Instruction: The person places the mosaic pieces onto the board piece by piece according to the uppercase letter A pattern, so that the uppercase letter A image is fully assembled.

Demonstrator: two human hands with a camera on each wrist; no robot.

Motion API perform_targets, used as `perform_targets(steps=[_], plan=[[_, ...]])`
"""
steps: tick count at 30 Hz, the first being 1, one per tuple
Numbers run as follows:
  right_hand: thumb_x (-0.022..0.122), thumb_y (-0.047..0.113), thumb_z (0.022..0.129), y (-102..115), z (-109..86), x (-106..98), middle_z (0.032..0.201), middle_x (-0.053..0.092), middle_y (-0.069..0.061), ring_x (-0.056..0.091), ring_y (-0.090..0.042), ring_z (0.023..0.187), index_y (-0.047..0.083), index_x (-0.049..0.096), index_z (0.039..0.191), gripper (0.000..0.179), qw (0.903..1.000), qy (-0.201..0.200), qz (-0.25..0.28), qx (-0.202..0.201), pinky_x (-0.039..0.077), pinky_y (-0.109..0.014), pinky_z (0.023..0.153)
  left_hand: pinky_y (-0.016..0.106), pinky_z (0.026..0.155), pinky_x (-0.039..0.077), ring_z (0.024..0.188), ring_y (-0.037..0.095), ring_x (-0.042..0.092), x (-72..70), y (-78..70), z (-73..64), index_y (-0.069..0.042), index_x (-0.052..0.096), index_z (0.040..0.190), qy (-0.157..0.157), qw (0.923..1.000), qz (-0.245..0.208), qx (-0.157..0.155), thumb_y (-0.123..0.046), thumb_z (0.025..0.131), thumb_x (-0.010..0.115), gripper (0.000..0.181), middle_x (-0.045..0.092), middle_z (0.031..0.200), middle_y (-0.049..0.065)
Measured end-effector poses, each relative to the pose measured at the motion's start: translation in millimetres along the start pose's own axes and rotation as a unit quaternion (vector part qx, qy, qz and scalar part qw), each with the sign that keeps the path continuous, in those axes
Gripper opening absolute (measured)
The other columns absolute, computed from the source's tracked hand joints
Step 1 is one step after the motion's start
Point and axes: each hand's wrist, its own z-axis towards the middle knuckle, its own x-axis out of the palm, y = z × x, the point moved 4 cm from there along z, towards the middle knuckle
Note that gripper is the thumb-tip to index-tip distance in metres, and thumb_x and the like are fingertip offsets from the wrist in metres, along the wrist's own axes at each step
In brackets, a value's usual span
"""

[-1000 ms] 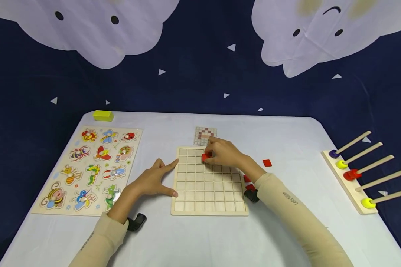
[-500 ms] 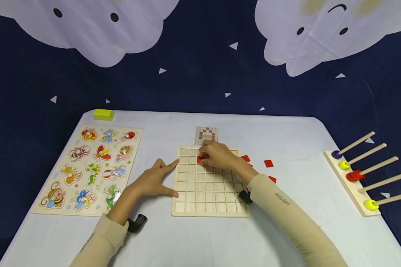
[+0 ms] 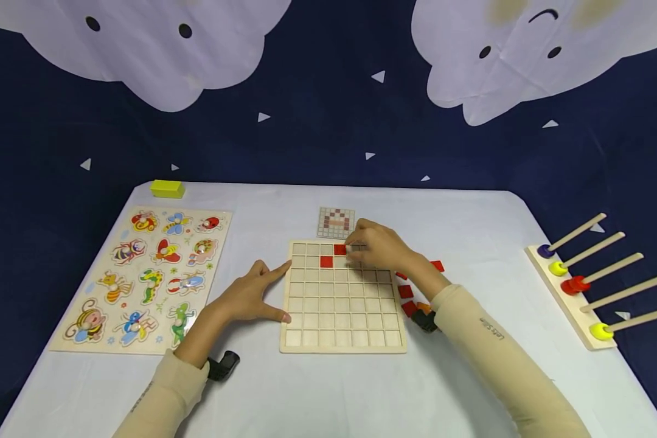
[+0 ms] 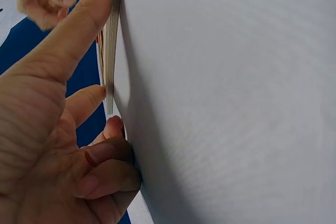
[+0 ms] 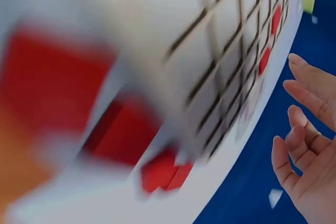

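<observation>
A wooden grid board (image 3: 342, 306) lies mid-table, with one red square tile (image 3: 340, 249) in its top row and another red tile (image 3: 326, 261) one row lower, to the left. My left hand (image 3: 246, 295) touches the board's left edge with its outstretched thumb and index finger; its other fingers are bent in the left wrist view. Over the board's upper right hovers my right hand (image 3: 380, 246). Its fingers (image 5: 307, 98) are loosely bent, holding nothing. A small pattern card (image 3: 328, 222) lies behind the board. Loose red tiles (image 3: 406, 292) are scattered along its right side.
An orange tile (image 3: 424, 307) peeks out near the right wrist camera. An insect peg puzzle (image 3: 161, 242) occupies the left, with a yellow-green block (image 3: 167, 189) behind it. A wooden base with slanting rods (image 3: 575, 304) and coloured beads stands at the right edge.
My right hand set a red tile into the second row, released it and moved right. Red tiles on the board are now uncovered. My left hand stays at the board's edge.
</observation>
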Motion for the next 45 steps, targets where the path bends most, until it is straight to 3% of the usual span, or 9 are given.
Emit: perform_targets(steps=[2,10,16,22,28,36,39,45], plan=[[0.076,0.024,0.088,-15.0,-11.8,-8.0,0.103,0.061,-0.008,0.058,-0.022,0.086,0.006,0.076,0.112,0.03,0.9999,-0.005,0.001,0.017,0.05,-0.04,0.076,0.03,0.064,0.034,0.07,0.018,0.039,-0.6,0.5,0.0,-0.018,0.033,0.156,-0.001,1.0,0.002,-0.001,-0.051,0.065,0.089,0.112,0.037,0.101,0.007],[0.078,0.026,0.085,-66.3,-54.4,-19.1,0.099,0.059,-0.009,0.053,-0.02,0.083,0.004,0.077,0.109,0.033,0.995,-0.013,-0.017,0.097,0.046,-0.038,0.073,0.03,0.064,0.034,0.069,0.018,0.038,-2.5,0.0,-1.4,-0.016,0.034,0.156,-0.002,1.0,-0.001,0.006,-0.05,0.065,0.089,0.111,0.037,0.1,0.007],[0.075,0.021,0.086,-81.1,-68.4,-16.5,0.1,0.058,-0.01,0.05,-0.019,0.081,0.008,0.075,0.114,0.031,0.9951,-0.005,-0.019,0.096,0.043,-0.035,0.069,0.03,0.063,0.034,0.069,0.017,0.037,-0.6,0.3,-0.8,-0.017,0.034,0.156,-0.001,1.0,-0.003,0.006,-0.051,0.065,0.089,0.112,0.037,0.1,0.007],[0.075,0.014,0.086,-82.2,-69.6,-10.1,0.097,0.056,-0.006,0.05,-0.018,0.081,0.011,0.076,0.114,0.028,0.9975,0.003,-0.025,0.066,0.043,-0.033,0.068,0.03,0.063,0.034,0.069,0.018,0.038,0.9,2.6,-0.7,-0.017,0.034,0.156,-0.004,1.0,0.001,0.007,-0.052,0.064,0.089,0.112,0.038,0.1,0.007],[0.079,0.018,0.084,-82.4,-70.3,-7.8,0.093,0.056,-0.004,0.05,-0.017,0.08,0.005,0.077,0.105,0.025,0.9972,-0.012,-0.044,0.059,0.045,-0.034,0.072,0.03,0.064,0.035,0.07,0.018,0.039,-0.2,1.0,-0.6,-0.016,0.034,0.155,-0.008,0.9999,0.001,0.015,-0.051,0.064,0.089,0.112,0.038,0.1,0.008],[0.079,0.024,0.083,-83.2,-71.9,-14.8,0.094,0.055,-0.004,0.051,-0.018,0.081,0.006,0.076,0.099,0.025,0.9947,-0.019,-0.051,0.087,0.044,-0.036,0.073,0.029,0.061,0.033,0.067,0.017,0.036,-2.2,-0.8,0.4,-0.016,0.034,0.155,-0.003,0.9999,0.003,0.014,-0.051,0.065,0.089,0.111,0.037,0.098,0.007],[0.08,0.024,0.082,-77.5,-67.3,-18.2,0.094,0.056,-0.005,0.051,-0.019,0.081,0.008,0.076,0.098,0.023,0.9953,-0.031,-0.039,0.084,0.043,-0.035,0.072,0.029,0.061,0.033,0.067,0.016,0.035,-1.9,-0.4,0.6,-0.016,0.034,0.155,-0.003,0.9999,0.004,0.015,-0.051,0.065,0.089,0.112,0.036,0.098,0.007],[0.081,0.024,0.081,-50.9,-49.1,-15.0,0.094,0.056,-0.005,0.051,-0.018,0.08,0.007,0.076,0.099,0.025,0.9983,-0.036,-0.021,0.041,0.045,-0.035,0.071,0.029,0.061,0.033,0.067,0.017,0.036,-0.5,0.3,-0.4,-0.016,0.034,0.156,-0.003,0.9999,0.002,0.013,-0.051,0.065,0.089,0.112,0.036,0.098,0.007]])
